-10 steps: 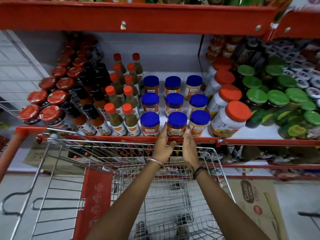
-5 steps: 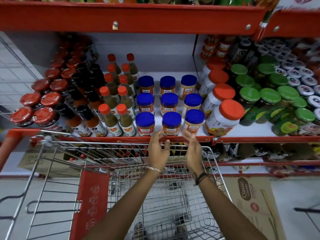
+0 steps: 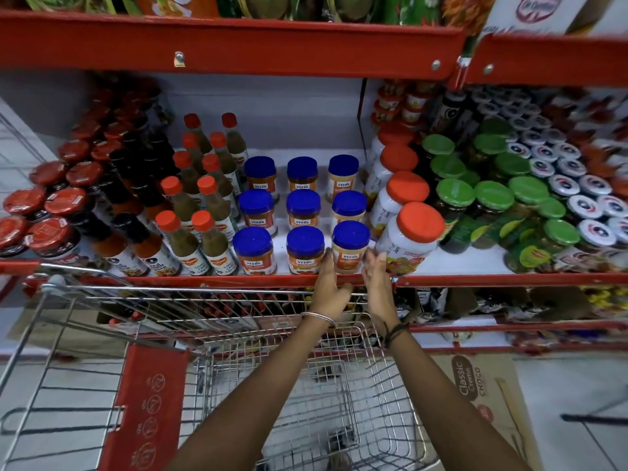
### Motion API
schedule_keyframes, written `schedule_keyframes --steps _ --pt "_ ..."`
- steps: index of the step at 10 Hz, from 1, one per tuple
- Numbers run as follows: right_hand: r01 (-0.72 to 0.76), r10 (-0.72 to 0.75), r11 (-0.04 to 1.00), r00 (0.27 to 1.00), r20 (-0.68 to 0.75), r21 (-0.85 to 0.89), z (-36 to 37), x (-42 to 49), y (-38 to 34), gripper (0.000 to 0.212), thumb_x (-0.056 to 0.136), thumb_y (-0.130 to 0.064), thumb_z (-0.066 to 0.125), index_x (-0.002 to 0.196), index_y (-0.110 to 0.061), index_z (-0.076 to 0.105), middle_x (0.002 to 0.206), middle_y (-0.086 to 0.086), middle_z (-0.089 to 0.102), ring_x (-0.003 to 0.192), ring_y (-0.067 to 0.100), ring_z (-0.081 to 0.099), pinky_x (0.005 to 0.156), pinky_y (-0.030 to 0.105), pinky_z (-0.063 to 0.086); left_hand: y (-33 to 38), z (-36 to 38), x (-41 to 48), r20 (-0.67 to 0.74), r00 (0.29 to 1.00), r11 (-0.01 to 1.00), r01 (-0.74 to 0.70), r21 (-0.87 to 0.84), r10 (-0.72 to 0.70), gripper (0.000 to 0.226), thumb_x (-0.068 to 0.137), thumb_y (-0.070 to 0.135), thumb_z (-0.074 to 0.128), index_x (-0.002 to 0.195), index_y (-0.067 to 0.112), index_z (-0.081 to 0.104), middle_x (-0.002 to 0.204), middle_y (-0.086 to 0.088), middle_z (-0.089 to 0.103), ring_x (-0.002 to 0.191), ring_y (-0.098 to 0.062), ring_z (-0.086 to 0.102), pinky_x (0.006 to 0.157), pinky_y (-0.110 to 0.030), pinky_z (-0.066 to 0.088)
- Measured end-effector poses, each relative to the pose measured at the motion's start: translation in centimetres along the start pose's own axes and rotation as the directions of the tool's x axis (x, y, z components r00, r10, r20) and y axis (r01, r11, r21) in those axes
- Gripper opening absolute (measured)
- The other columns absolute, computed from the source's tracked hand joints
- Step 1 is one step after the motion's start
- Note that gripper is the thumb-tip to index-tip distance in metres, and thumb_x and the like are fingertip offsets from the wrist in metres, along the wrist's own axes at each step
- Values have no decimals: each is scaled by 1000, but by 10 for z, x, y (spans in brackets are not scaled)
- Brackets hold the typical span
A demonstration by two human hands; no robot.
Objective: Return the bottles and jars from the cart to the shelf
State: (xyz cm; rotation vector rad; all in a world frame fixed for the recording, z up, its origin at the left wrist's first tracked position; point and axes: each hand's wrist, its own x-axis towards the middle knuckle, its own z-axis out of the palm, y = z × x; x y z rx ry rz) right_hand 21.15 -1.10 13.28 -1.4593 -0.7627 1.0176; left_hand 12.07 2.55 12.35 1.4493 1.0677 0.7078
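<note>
Blue-lidded jars stand in three rows of three on the white shelf (image 3: 469, 261). My left hand (image 3: 329, 288) and my right hand (image 3: 376, 283) reach over the wire cart (image 3: 204, 291) and flank the front right jar (image 3: 350, 248). Left fingertips touch the jar's left side, and right fingertips lie close to its right side. Fingers of both hands are straight and spread. The front middle jar (image 3: 304, 248) stands free beside my left hand. In the bottom of the cart lie a few dark, blurred items (image 3: 339, 436).
Orange-capped sauce bottles (image 3: 204, 232) stand left of the jars, and red-lidded jars (image 3: 51, 205) fill the far left. Big orange-lidded jam jars (image 3: 419, 229) lean just right of my right hand, with green-lidded jars (image 3: 492, 197) beyond. A cardboard box (image 3: 482, 399) sits on the floor at right.
Both hands let go of the front middle jar, dropped to the shelf edge, then shifted right to flank the front right jar. The view moved closer.
</note>
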Motion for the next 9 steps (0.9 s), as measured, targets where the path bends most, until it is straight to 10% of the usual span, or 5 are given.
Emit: schedule_keyframes --steps 4,6,8,9 --pt "31 -29 999 998 63 -22 -21 -4 -4 65 90 -58 18 142 -22 32 148 6 40 125 10 43 116 46 28 14 -7 -14 81 987 990 139 19 -140 76 83 -16 44 145 12 8 154 -7 23 141 -17 22 105 -18 25" --pt "55 -49 993 997 59 -108 -22 -10 -11 35 74 -81 23 93 -70 50 115 -22 53 116 12 52 106 37 38 23 -12 -18 106 983 989 150 -1 -149 73 85 -13 47 144 10 12 150 -10 31 135 -14 30 102 -20 28" --pt "62 -50 986 996 79 -156 -25 -32 -12 69 71 -84 24 125 -46 45 136 -9 46 129 15 44 111 38 32 29 -19 -36 -58 997 998 50 25 -49 50 88 -2 52 135 6 37 136 -10 50 129 -20 46 103 -24 41" --pt "10 -10 979 1000 2 -204 -41 -63 13 73 81 -75 22 135 -30 41 144 3 45 130 20 45 106 40 38 49 -29 -57 -145 981 991 -124 39 129 40 88 1 51 127 11 47 121 3 55 106 5 57 79 -3 46"
